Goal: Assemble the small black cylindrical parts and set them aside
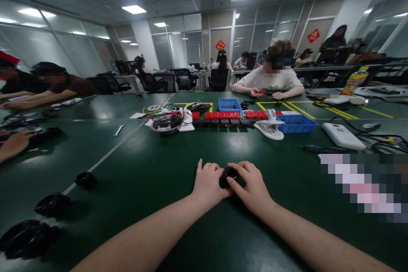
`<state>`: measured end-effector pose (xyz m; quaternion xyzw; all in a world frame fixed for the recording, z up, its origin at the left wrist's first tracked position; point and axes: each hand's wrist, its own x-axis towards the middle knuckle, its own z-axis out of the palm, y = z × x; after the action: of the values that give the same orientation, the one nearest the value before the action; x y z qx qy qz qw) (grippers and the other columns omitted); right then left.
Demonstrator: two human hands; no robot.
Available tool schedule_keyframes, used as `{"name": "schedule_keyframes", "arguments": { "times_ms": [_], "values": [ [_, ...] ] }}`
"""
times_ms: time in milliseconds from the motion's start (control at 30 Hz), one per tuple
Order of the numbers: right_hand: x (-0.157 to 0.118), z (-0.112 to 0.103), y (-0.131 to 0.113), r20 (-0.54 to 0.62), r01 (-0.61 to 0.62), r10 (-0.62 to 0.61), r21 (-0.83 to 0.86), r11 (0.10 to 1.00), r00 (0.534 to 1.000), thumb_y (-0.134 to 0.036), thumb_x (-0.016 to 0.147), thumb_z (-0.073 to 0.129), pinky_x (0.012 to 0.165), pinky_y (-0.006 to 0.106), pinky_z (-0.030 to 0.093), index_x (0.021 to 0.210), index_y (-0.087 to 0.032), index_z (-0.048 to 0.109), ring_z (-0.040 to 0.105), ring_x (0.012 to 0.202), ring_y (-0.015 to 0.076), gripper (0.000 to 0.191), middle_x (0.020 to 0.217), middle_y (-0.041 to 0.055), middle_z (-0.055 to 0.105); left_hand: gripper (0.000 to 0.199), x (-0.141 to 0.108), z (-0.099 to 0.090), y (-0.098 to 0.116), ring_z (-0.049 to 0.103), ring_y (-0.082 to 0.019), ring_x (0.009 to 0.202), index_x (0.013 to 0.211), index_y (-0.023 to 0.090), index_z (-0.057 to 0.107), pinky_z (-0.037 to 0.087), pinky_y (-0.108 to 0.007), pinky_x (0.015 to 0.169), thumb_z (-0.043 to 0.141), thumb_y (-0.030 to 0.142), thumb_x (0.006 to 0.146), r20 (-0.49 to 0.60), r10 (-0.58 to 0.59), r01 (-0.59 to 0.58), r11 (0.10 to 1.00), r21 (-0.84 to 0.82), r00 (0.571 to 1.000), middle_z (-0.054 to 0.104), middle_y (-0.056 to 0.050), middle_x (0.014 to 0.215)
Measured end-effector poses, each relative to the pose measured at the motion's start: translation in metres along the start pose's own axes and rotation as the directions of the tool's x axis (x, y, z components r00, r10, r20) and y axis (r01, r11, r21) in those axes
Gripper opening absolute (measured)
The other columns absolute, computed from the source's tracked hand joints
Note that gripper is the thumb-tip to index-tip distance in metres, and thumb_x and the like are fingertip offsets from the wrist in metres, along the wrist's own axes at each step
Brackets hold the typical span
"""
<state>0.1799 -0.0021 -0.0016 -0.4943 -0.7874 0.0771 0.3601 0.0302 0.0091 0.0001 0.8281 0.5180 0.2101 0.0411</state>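
A small, glossy black ring-shaped coil (pixel 230 175) is between my two hands, just above or on the green table (pixel 153 165). My right hand (pixel 251 185) grips its right side, with the thumb in front and the fingers curled over the top. On the other side, my left hand (pixel 208 180) is closed against the coil, one finger pointing up and away; its thumb is mostly hidden. More black coils lie at the left: a small one (pixel 85 180), a larger one (pixel 52 205) and a thick bundle (pixel 28 238) nearest me.
Red and black power strips (pixel 222 115) cross the table ahead, between a metal bowl (pixel 165 124) and a white clamp (pixel 270 126). Blue trays (pixel 296 124) stand behind. A wrench (pixel 119 130) lies left; a white box (pixel 342 136) and cables are right. A person (pixel 269 78) sits opposite.
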Motion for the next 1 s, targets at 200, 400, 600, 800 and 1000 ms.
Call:
{"name": "schedule_keyframes", "arguments": {
  "times_ms": [200,400,600,800,1000],
  "values": [
    [0.010,-0.004,0.016,0.070,0.072,-0.091,0.234,0.970,0.993,-0.013,0.073,0.035,0.081,0.041,0.039,0.099,-0.019,0.060,0.049,0.088,0.0211,0.036,0.093,0.0061,0.055,0.042,0.003,0.003,-0.006,0.047,-0.025,0.096,0.099,0.019,0.058,0.037,-0.041,0.089,0.062,0.047,0.068,0.061,0.086,-0.082,0.995,-0.064,0.994,0.053,-0.005,0.099],
    [0.015,-0.006,0.026,0.075,0.101,-0.129,0.302,0.948,0.989,-0.013,0.073,0.033,0.084,0.039,0.040,0.091,-0.020,0.063,0.050,0.091,0.0196,0.036,0.093,0.0049,0.055,0.049,0.018,-0.001,-0.016,0.043,-0.025,0.107,0.108,0.019,0.054,0.035,-0.038,0.094,0.063,0.048,0.069,0.176,0.265,-0.247,0.962,-0.118,0.948,0.050,-0.006,0.113],
    [0.018,-0.007,0.031,0.006,0.040,-0.044,0.289,0.956,0.999,-0.034,0.082,0.043,0.091,0.041,0.037,0.111,-0.017,0.052,0.044,0.106,0.0222,0.035,0.112,0.0100,0.045,0.090,0.020,-0.002,-0.015,0.036,-0.028,0.117,0.130,0.017,0.029,0.020,-0.050,0.102,0.064,0.060,0.060,0.122,0.224,-0.209,0.970,-0.122,0.967,0.039,-0.012,0.128],
    [0.020,-0.001,0.039,-0.091,0.015,0.010,0.267,0.964,0.996,-0.044,0.080,0.046,0.081,0.040,0.043,0.108,-0.015,0.044,0.048,0.092,0.0219,0.040,0.103,0.0099,0.047,0.077,0.013,0.008,-0.001,0.045,-0.029,0.105,0.107,0.016,0.051,0.020,-0.052,0.100,0.063,0.068,0.052,0.022,-0.018,0.020,0.998,-0.059,1.000,0.052,-0.009,0.106],
    [0.017,0.003,0.029,-0.041,0.040,-0.033,0.198,0.979,0.999,-0.039,0.074,0.056,0.073,0.036,0.043,0.089,-0.017,0.047,0.047,0.082,0.0205,0.027,0.087,0.0053,0.049,0.047,0.017,0.009,0.000,0.050,-0.023,0.089,0.081,0.018,0.055,0.024,-0.049,0.099,0.067,0.056,0.056,-0.037,-0.036,0.033,0.998,-0.055,0.999,0.052,-0.002,0.085]
  ]
}}
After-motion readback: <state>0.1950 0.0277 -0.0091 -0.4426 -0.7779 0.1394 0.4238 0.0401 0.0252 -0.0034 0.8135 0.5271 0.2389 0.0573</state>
